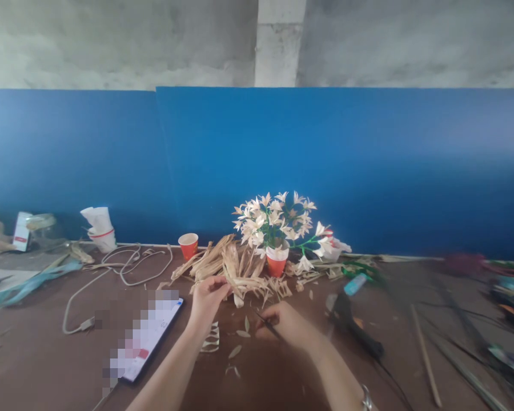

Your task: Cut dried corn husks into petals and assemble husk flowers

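My left hand [209, 298] is at the front of a heap of dried corn husks [214, 260], its fingers pinched on a pale husk. To the right, my right hand [286, 324] is closed around a thin dark pointed tool [270, 327]; whether it is a pair of scissors I cannot tell. Its tip points left, toward the husks. On the table between and below the hands lie small cut petal-shaped pieces [235, 351] and a strip of pale pieces [211, 338]. Behind the heap, white husk-like flowers [274, 220] on green stems stand in a red paper cup [277, 265].
A phone [154, 339] lies left of my left arm, near a looped white cable [126, 282]. Another red cup [189, 246] stands behind the husks. At right are a black glue gun [353, 328] with a cord and a thin stick [426, 357]. A blue partition [257, 148] closes the back.
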`<move>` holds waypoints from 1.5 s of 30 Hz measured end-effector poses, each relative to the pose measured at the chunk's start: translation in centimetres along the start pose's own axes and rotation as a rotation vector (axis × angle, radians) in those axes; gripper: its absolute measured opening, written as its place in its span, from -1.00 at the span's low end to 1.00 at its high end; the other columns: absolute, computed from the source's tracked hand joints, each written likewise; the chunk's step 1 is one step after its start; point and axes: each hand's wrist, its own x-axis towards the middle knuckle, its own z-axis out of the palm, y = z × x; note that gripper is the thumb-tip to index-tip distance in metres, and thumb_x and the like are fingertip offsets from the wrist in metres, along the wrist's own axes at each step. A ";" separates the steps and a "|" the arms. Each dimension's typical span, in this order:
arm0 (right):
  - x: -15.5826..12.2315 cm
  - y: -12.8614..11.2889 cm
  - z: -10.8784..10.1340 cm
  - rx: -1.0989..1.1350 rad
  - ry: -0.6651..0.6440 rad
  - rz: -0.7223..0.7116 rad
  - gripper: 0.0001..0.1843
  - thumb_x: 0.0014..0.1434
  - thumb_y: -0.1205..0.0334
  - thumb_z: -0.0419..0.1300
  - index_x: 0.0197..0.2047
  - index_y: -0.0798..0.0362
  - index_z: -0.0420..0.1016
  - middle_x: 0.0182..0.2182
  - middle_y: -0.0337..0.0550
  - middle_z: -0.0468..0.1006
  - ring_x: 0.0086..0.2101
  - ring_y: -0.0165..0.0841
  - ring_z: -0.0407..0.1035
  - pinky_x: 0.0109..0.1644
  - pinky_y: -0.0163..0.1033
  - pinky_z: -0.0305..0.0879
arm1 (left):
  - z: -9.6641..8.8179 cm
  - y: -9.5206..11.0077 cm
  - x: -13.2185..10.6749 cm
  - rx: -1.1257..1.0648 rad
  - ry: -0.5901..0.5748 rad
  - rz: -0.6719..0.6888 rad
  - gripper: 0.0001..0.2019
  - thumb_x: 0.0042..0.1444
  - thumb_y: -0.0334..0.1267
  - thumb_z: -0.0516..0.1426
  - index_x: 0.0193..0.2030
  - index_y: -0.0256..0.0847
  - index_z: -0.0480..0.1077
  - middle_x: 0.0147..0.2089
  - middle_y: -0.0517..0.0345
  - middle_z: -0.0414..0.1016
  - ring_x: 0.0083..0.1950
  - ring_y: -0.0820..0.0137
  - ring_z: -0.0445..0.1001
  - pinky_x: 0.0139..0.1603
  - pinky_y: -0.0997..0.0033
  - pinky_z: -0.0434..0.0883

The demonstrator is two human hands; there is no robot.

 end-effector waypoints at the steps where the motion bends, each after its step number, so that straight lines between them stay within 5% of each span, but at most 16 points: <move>1: -0.1 -0.2 0.0 -0.005 0.001 0.003 -0.72 -0.16 0.10 0.28 -0.40 0.12 0.60 -0.67 -0.23 0.44 -0.64 -0.45 0.24 -0.59 -0.40 0.09 | 0.0 -0.1 0.0 -0.004 -0.004 0.002 -0.88 -0.26 -0.29 0.25 -0.51 -0.28 0.49 -0.60 0.15 0.49 -0.53 0.40 0.41 -0.45 0.45 0.31; 45: -0.4 -0.7 -0.1 0.115 -0.029 0.035 -0.83 -0.08 0.20 0.20 -0.45 0.14 0.49 -0.75 -0.36 0.26 -0.71 -0.55 0.12 -0.67 -0.46 -0.01 | 0.6 0.2 -0.4 -0.292 -0.051 -0.037 -0.82 -0.28 -0.30 0.31 -0.50 -0.28 0.43 -0.55 0.18 0.50 -0.51 0.48 0.41 -0.42 0.51 0.32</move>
